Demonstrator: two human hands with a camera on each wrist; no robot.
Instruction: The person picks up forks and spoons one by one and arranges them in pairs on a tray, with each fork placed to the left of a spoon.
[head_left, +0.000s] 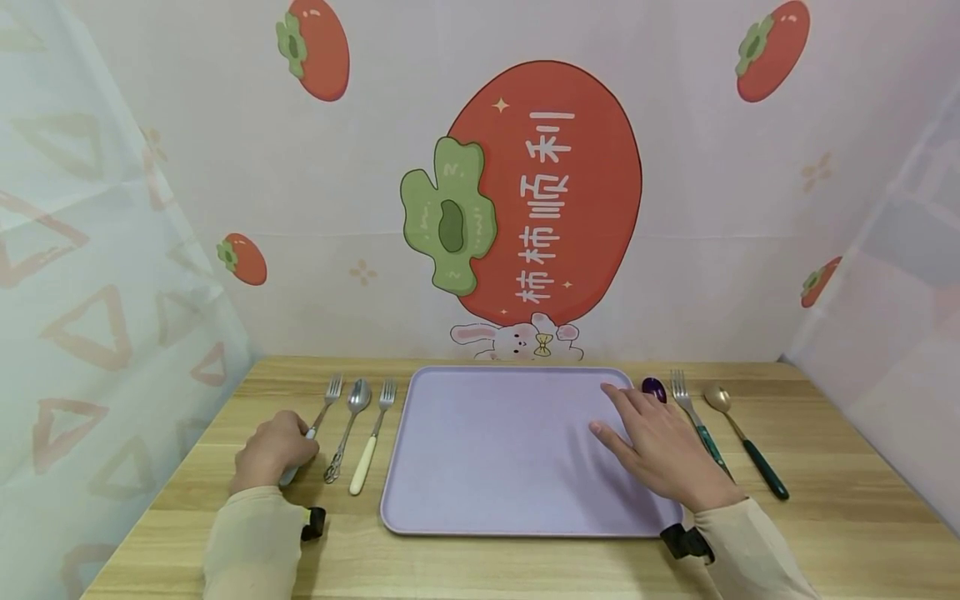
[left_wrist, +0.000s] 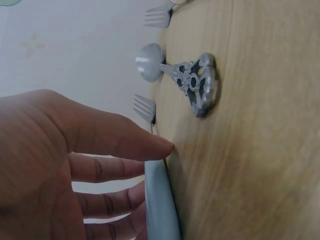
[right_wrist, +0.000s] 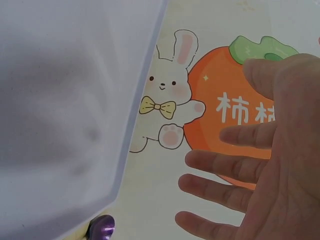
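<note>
At the left of the table, my left hand (head_left: 273,450) has its thumb and fingers around the pale blue-grey handle of a fork (left_wrist: 161,200), which lies along the wood. Just right of it are a spoon with an ornate openwork handle (head_left: 345,433) and a fork with a cream handle (head_left: 365,458). My right hand (head_left: 663,442) hovers over the right side of a lilac tray (head_left: 487,450), fingers spread and holding nothing. Partly hidden behind that hand is a purple spoon (head_left: 654,388).
On the right lie a fork with a green handle (head_left: 705,433) and a gold spoon with a dark green handle (head_left: 750,442). A printed cloth (head_left: 360,167) with persimmons and a rabbit hangs behind the wooden table (head_left: 450,571). Cloth also closes off both sides.
</note>
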